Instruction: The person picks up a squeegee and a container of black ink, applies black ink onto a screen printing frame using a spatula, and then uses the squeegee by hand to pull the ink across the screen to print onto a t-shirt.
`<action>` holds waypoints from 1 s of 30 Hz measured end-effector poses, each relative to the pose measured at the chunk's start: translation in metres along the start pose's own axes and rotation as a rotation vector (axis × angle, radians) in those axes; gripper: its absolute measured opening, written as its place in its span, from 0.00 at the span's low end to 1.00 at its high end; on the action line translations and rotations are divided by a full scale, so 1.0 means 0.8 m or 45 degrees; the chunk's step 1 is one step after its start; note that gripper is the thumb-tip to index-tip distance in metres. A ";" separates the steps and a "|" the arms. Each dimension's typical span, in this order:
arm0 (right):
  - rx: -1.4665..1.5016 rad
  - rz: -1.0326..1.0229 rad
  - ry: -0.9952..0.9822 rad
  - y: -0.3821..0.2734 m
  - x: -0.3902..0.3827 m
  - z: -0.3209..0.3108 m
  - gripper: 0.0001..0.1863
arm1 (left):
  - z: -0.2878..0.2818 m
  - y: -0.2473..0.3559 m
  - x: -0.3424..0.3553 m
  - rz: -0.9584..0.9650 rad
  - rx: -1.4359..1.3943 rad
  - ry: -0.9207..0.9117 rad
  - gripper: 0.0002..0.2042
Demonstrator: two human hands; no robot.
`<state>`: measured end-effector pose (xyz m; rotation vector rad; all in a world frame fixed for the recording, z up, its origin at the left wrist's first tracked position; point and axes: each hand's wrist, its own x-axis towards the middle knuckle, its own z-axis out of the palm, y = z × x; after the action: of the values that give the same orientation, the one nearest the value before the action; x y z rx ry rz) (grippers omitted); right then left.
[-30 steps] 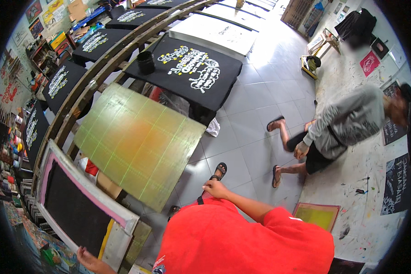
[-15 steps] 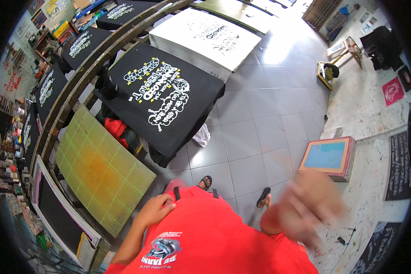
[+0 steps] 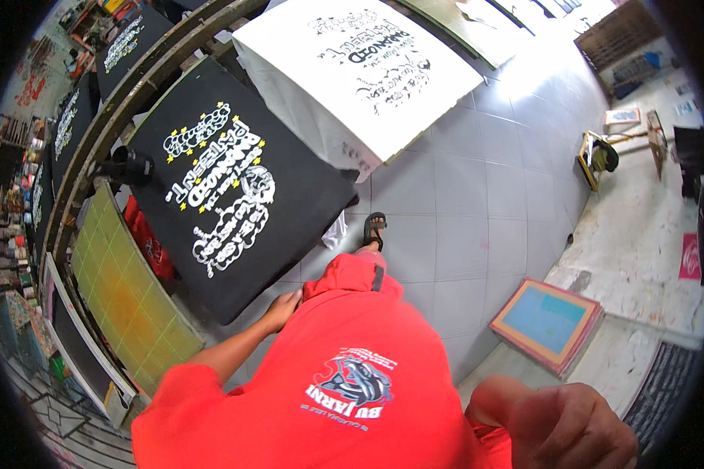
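My left hand [image 3: 283,311] lies low against my red clothing at the hip, beside the near edge of the black printed shirt. Its fingers show only in part and look loosely stretched along the cloth. At the lower right my right hand [image 3: 575,426] is raised near the camera, its fingers curled in; the inside of the hand is hidden. The black shirt [image 3: 289,148], with white lettering and yellow stars, lies flat over a board at my left. Beyond it a white shirt [image 3: 438,70] with a black print is spread out the same way.
A dark rail [image 3: 109,102] curves along the row of boards. A dark cylinder [image 3: 133,166] sits at the black shirt's left edge. Nearer is a yellow-green board [image 3: 121,293]. A wooden-framed screen [image 3: 546,319] lies at the right, beside the grey tiled floor [image 3: 454,203].
My view has moved forward and turned, bringing the black shirt closer on my left. My right hand has dropped lower and nearer the camera. My left hand stays at my hip.
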<state>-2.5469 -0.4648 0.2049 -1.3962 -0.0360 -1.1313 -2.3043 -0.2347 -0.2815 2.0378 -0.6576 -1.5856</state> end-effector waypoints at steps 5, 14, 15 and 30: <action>0.185 -0.059 -0.053 0.056 0.077 -0.141 0.15 | 0.002 0.167 0.083 0.036 -0.014 -0.241 0.25; -0.167 0.638 0.369 0.225 0.130 -0.421 0.22 | 0.050 0.319 0.089 -0.040 -0.392 0.077 0.23; -0.386 0.583 0.350 0.266 0.122 -0.453 0.20 | 0.060 0.343 0.088 -0.009 -0.406 0.113 0.24; -1.342 1.820 -1.025 0.466 -0.053 -0.958 0.14 | 0.263 0.499 0.097 0.016 -0.248 0.560 0.35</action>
<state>-2.7766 -1.1150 -0.2972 -2.0452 0.9423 0.7746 -2.5252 -0.6076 -0.1343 2.1251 -0.3364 -1.0877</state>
